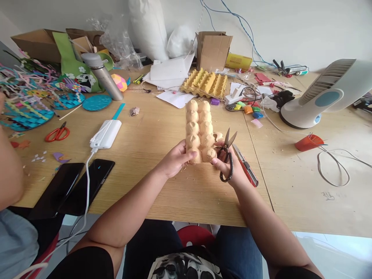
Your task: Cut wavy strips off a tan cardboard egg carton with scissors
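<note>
A pale yellow egg carton piece is held up over the table, two rows of bumps facing me. My left hand grips its lower left edge, thumb on the front. My right hand pinches the lower right corner and also carries black-handled scissors. The scissor blades are spread and point away from me. Just behind the right hand lies a small torn carton scrap. A red and black utility knife rests on the table right beside that hand, partly hidden by it.
A yellow egg tray sits at the back near a cardboard box. To the right stand a white fan and an orange cup. Leftward are a power bank, phones, red scissors and another person's arm.
</note>
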Motion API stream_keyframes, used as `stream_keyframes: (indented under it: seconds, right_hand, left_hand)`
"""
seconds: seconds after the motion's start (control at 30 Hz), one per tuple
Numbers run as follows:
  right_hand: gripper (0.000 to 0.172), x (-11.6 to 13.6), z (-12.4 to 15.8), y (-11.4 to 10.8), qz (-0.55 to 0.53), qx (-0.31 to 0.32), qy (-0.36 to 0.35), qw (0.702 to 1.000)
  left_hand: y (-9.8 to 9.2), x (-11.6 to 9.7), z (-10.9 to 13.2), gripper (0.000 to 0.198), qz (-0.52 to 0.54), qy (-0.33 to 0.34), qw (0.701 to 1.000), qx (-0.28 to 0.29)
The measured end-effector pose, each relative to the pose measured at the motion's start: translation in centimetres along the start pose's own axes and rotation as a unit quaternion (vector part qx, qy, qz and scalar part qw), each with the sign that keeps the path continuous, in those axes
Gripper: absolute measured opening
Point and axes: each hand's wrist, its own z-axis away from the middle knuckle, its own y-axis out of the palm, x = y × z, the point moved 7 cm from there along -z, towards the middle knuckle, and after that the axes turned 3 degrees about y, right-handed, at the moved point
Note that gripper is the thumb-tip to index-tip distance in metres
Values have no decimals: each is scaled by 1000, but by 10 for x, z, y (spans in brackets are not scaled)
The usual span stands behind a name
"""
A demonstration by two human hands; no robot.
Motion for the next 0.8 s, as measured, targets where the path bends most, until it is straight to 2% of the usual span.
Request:
stream_keyframes:
  seconds: [0.13,0.3,0.43,0.8]
  right_hand:
    - [61,-5,0,1,12,-25,19,999]
    - [55,-10,0,2,42,-39,13,998]
    - [55,-16,0,2,60,-19,14,998]
    - [48,-21,-2,1,63,-37,41,996]
  left_hand:
    - [2,-1,1,57,-54,36,998,0]
    - [0,6,2,72,-113,45,992,-28]
    - [-3,11,3,65,-132,33,989,-60]
    - [-2,12,3,66,-143,23,988,-58]
